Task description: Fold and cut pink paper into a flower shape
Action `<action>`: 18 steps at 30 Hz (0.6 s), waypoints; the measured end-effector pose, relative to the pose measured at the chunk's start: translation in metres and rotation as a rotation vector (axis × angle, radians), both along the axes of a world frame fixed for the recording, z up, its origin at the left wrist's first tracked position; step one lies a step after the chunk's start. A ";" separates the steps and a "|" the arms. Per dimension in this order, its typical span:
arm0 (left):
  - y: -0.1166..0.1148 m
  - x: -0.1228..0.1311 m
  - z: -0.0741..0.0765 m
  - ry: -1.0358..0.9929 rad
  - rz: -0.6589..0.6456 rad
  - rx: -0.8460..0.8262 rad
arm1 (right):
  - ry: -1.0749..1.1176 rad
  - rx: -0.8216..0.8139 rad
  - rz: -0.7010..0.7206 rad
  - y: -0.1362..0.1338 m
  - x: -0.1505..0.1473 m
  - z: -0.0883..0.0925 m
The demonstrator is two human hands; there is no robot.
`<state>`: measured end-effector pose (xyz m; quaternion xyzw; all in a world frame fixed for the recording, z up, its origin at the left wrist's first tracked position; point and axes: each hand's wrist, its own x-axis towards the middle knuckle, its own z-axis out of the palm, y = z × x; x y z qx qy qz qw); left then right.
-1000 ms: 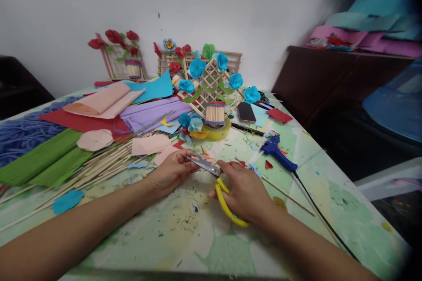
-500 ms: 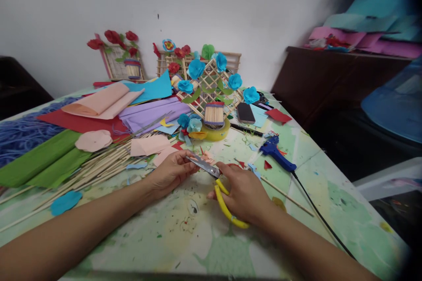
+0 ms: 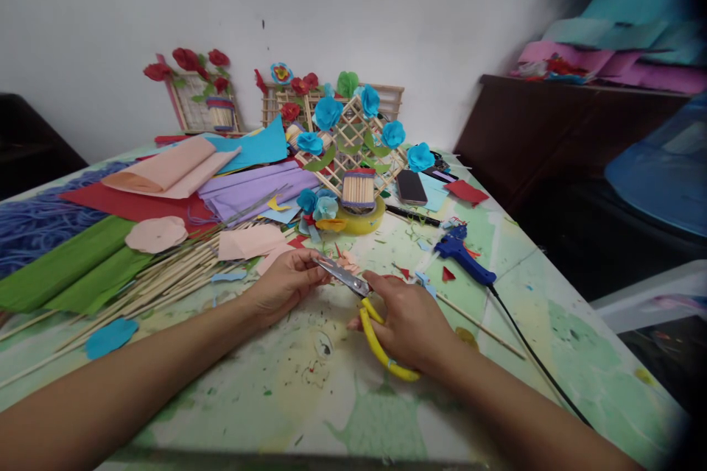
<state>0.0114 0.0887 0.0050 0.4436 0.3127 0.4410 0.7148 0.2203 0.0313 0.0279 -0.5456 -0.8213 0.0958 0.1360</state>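
My right hand (image 3: pixel 412 324) grips yellow-handled scissors (image 3: pixel 364 309), whose steel blades point left and up toward my left hand (image 3: pixel 284 281). My left hand pinches a small piece of pale peach paper (image 3: pixel 347 261) at the blade tips; most of the piece is hidden by fingers and blades. Both hands rest low over the green-and-white tabletop (image 3: pixel 331 390). Small peach and red paper scraps lie just beyond the blades.
A blue glue gun (image 3: pixel 461 259) with a black cord lies right of my hands. Wooden skewers (image 3: pixel 166 276), peach, green, red and purple paper sheets lie to the left. A lattice with blue paper flowers (image 3: pixel 353 136), tape roll (image 3: pixel 361 219) and phone (image 3: pixel 412 186) stand behind.
Both hands have stayed nearly in place on the scissors and paper; the view has shifted slightly.
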 end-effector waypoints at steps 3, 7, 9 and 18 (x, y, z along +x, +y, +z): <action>0.002 -0.002 0.000 0.047 -0.022 0.026 | -0.006 -0.016 0.004 0.000 0.000 0.001; 0.005 -0.005 0.000 0.096 -0.021 0.051 | -0.009 -0.034 0.006 0.000 0.001 0.002; 0.007 -0.005 0.001 0.102 -0.022 0.054 | -0.012 -0.034 0.003 0.000 0.001 0.002; 0.010 -0.007 0.009 0.201 -0.034 0.027 | -0.024 -0.008 0.017 0.001 0.003 0.003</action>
